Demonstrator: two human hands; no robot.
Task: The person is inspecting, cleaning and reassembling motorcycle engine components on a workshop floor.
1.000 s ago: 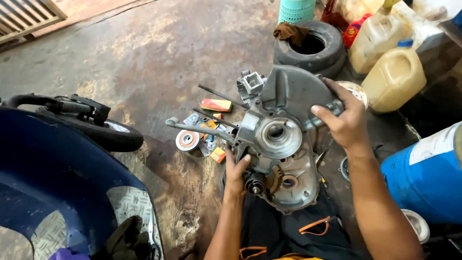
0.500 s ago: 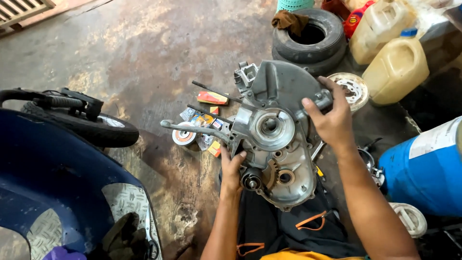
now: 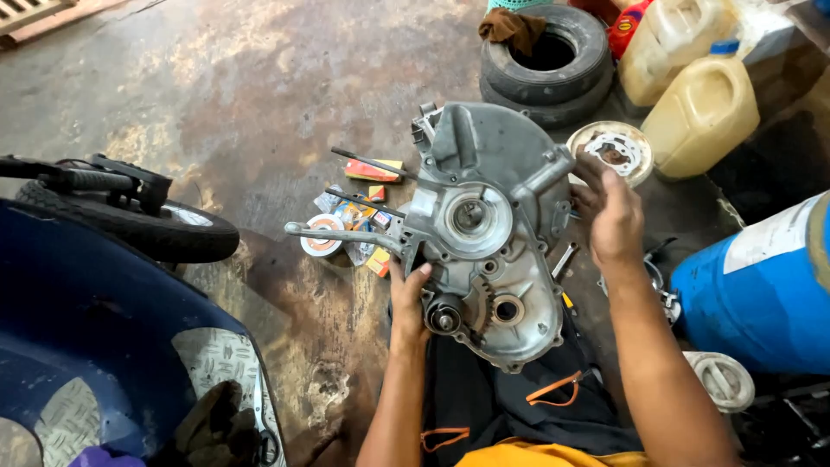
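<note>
Gripped casing at near-left edge with left hand; right hand loose, fingers spread, beside it, gears exposed.

This is a repair shop for scooters. The floor is bare, stained concrete. A grey engine case sits between the hands. Far above it lie old tires, with oil jugs to their right. A blue scooter stands far left.

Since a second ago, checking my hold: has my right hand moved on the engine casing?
Yes. The right hand has slid off the engine casing rim, rightward toward the blue drum.
</note>
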